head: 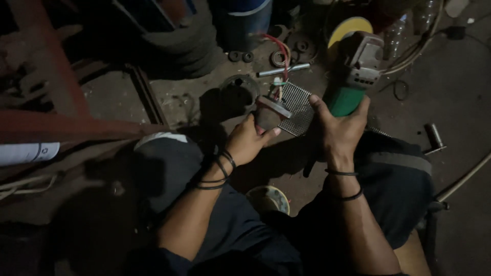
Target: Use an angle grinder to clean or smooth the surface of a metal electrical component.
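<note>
My left hand [249, 139] grips a small metal part with a grid-like perforated plate [295, 108] and red and white wires [279, 61] coming off its top. My right hand [337, 128] is wrapped around the green body of an angle grinder [353, 76], whose grey head and yellow disc [349, 26] point away from me. The grinder sits just right of the perforated plate, almost touching it. Black bands circle both wrists. I am sitting low with my knees apart on a dirty floor.
A stack of tyres [179, 41] and a blue barrel [245, 20] stand at the back. A metal ring [238, 89], a steel rod [284, 70] and small round parts lie on the floor ahead. Red metal bars [61, 122] run on the left; cables [460, 179] on the right.
</note>
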